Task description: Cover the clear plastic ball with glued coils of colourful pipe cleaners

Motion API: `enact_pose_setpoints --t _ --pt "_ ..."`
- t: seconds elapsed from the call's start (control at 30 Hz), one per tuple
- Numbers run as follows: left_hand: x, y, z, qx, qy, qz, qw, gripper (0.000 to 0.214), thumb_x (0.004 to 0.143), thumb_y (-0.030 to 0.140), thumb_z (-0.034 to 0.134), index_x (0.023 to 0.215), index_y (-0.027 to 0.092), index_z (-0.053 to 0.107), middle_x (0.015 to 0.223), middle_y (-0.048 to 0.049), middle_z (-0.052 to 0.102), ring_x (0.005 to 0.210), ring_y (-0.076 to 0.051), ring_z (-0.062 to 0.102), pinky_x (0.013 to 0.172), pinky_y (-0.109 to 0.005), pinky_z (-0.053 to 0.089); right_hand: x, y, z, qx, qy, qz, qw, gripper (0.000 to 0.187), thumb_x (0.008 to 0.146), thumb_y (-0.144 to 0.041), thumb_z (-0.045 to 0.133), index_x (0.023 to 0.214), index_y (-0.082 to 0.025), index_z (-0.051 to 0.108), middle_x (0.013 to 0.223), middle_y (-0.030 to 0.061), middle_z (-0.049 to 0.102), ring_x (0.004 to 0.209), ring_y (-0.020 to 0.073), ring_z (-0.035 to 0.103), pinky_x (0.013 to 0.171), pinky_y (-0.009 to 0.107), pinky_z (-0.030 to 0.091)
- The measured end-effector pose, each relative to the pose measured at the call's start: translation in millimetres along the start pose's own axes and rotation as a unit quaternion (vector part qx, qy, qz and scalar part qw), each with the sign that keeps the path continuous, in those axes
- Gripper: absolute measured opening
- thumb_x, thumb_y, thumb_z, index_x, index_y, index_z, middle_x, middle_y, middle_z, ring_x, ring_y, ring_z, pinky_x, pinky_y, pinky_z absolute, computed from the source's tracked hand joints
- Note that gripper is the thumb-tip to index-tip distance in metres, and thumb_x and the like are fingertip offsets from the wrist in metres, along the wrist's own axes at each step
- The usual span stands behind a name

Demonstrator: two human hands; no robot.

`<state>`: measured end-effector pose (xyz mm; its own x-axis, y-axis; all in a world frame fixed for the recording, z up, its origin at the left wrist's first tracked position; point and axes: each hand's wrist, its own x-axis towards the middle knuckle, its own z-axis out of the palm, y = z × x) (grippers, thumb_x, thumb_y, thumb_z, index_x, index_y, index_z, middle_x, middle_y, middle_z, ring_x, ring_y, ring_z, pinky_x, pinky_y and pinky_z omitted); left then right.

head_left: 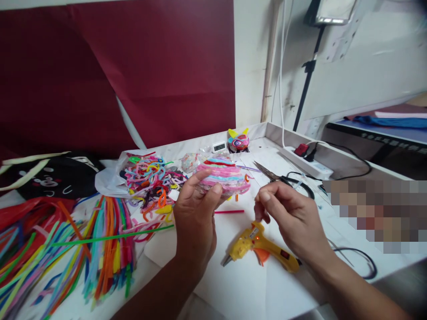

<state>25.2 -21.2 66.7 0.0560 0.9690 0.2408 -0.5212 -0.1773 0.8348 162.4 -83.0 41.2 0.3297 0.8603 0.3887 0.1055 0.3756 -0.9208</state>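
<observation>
The left hand [195,213] is raised above the worktop [247,284], its fingers and thumb gripping a pink and blue pipe-cleaner ball [224,175]. Just beside it, the right hand [293,218] has thumb and forefinger pressed together; whether anything sits between them cannot be told. A yellow glue gun [260,244] lies under the right hand, and scissors [276,178] lie behind it. Long pipe cleaners [66,253] fan out at the left, with a heap of scraps [150,180] beyond.
</observation>
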Motion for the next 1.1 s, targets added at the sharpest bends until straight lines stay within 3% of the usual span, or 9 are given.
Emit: enact_pose_setpoints --t 0.2,0.33,0.43,0.5,0.6,0.77,0.9,1.1 --pt "2.6 0.8 0.8 -0.009 -0.004 -0.020 1.000 0.031 0.071 0.017 0.079 0.100 0.019 0.068 0.079 -0.0016 0.075 0.070 -0.012 0.070 0.069 -0.025 0.061 -4.7 -3.1 -1.6 0.087 -0.035 0.070 0.993 0.019 0.087 -0.037 0.067 0.082 -0.019 0.066 0.071 0.0038 0.073 0.056 0.0136 0.063 0.055 0.026 0.051" --pt "2.6 0.7 2.3 -0.013 -0.011 -0.024 1.000 0.029 0.069 0.016 0.079 0.096 0.019 0.069 0.081 -0.0017 0.075 0.071 -0.014 0.071 0.068 -0.026 0.062 -8.6 -3.8 -5.6 0.021 -0.027 0.058 0.998 0.020 0.086 -0.038 0.068 0.078 -0.019 0.064 0.063 0.0013 0.069 0.054 0.0128 0.061 0.053 0.024 0.048" --pt "1.4 0.8 2.3 -0.009 -0.009 -0.027 1.000 0.028 0.069 0.016 0.079 0.095 0.020 0.069 0.080 -0.0007 0.074 0.070 -0.014 0.071 0.067 -0.027 0.062 -13.7 -4.9 -11.3 -0.068 -0.086 0.021 0.994 0.020 0.092 -0.036 0.058 0.080 -0.021 0.061 0.064 -0.0004 0.065 0.057 0.0125 0.059 0.054 0.024 0.045" --pt "1.0 1.1 1.9 -0.010 -0.012 -0.026 1.000 0.028 0.069 0.017 0.079 0.095 0.020 0.070 0.080 -0.0003 0.074 0.070 -0.014 0.071 0.068 -0.028 0.063 -18.6 -4.6 -16.3 -0.160 -0.161 -0.022 0.974 0.019 0.096 -0.032 0.052 0.081 -0.021 0.058 0.071 -0.0001 0.064 0.063 0.0129 0.060 0.059 0.025 0.045" --pt "1.5 1.7 1.7 -0.012 -0.011 -0.023 1.000 0.028 0.070 0.017 0.079 0.096 0.021 0.070 0.080 -0.0002 0.074 0.070 -0.014 0.071 0.068 -0.028 0.063 -28.0 2.4 -27.1 -0.323 -0.255 -0.079 0.908 0.014 0.096 -0.028 0.048 0.089 -0.022 0.057 0.085 0.0030 0.065 0.077 0.0170 0.061 0.071 0.031 0.048" --pt "2.4 2.7 1.8 -0.018 -0.014 -0.022 0.999 0.029 0.069 0.017 0.079 0.097 0.021 0.071 0.079 -0.0003 0.074 0.070 -0.014 0.070 0.069 -0.029 0.063 -45.6 32.0 -50.8 -0.528 -0.295 -0.080 0.792 0.008 0.090 -0.028 0.054 0.091 -0.023 0.060 0.088 0.0075 0.065 0.076 0.0273 0.063 0.066 0.042 0.049" --pt "2.1 2.6 1.8 -0.024 -0.018 -0.027 0.999 0.027 0.070 0.016 0.078 0.095 0.021 0.070 0.079 -0.0008 0.074 0.071 -0.014 0.070 0.070 -0.030 0.063 -51.5 42.9 -58.4 -0.560 -0.315 -0.018 0.766 0.014 0.092 -0.031 0.051 0.092 -0.021 0.061 0.086 0.0076 0.067 0.075 0.0273 0.068 0.062 0.038 0.050" --pt "2.0 2.7 2.7 -0.032 -0.014 -0.026 0.999 0.024 0.069 0.013 0.077 0.090 0.020 0.068 0.076 0.0004 0.073 0.069 -0.013 0.069 0.069 -0.030 0.063 -46.7 38.1 -50.2 -0.544 -0.337 0.068 0.765 0.013 0.090 -0.028 0.049 0.092 -0.021 0.060 0.090 0.0082 0.067 0.077 0.0270 0.068 0.065 0.038 0.048"
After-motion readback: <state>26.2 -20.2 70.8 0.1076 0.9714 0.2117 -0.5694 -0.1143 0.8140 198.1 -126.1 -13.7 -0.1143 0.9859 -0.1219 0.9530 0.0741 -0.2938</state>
